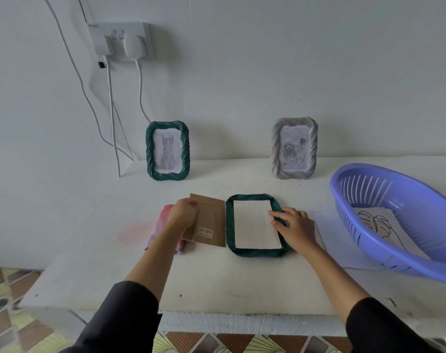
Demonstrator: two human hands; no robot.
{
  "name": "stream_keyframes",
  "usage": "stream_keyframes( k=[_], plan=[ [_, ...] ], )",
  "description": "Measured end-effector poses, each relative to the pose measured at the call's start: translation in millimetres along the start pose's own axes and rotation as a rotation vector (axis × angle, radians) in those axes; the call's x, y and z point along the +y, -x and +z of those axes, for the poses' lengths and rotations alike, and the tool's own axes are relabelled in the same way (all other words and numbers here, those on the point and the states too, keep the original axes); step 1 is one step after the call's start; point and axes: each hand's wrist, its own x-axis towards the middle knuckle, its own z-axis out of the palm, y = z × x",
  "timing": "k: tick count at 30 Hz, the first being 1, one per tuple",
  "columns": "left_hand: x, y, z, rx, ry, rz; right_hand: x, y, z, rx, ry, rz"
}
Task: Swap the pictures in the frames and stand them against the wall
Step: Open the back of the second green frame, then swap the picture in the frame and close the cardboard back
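**Both hands on the opened green frame at the middle of the table**

The left hand [182, 215] reaches forward from a dark sleeve, its fingers curled round the left edge of a brown backing board [213, 220]. The board lies just left of the flat frame, over a pink cloth [163, 221]. The right hand [294, 226] is spread, palm down, on the right rim of the green frame [261, 253], with its fingertips on the white sheet [255, 222] inside.

This frame lies face down, back open, and the sheet fills its opening blank side up. At the table's [216, 281] back edge two more frames stand against the wall. One is a green frame with a cat picture [149, 151] on the left, the other a grey frame with a rose picture [275, 151] on the right. Near the right edge a purple basket [364, 189] holds a leaf line drawing [379, 222].
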Motion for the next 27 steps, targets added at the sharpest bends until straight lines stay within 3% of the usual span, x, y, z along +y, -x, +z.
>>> stream_keyframes(
  k=[7,11,15,18,21,27],
  plan=[
    [-1.8,4.3,14.9,-0.005,-0.3,0.099,0.2,-0.8,0.5,0.008,-0.008,0.006],
    [0.2,6.6,21.4,0.022,-0.418,0.064,1.5,-0.4,1.3,0.019,0.003,-0.005],
    [10.9,12.5,28.9,0.099,-0.422,0.154,2.3,-0.7,1.7,0.015,0.004,-0.005],
    [26.2,22.9,41.0,0.051,-0.388,0.274,2.0,-0.6,2.2,0.023,-0.008,-0.005],
    [30.5,29.1,59.6,-0.076,-0.481,0.248,1.7,-0.3,0.7,0.023,-0.002,-0.008],
    [25.4,29.4,69.4,-0.023,-0.443,0.215,2.5,0.1,1.0,0.022,0.012,-0.023]
  ],
)
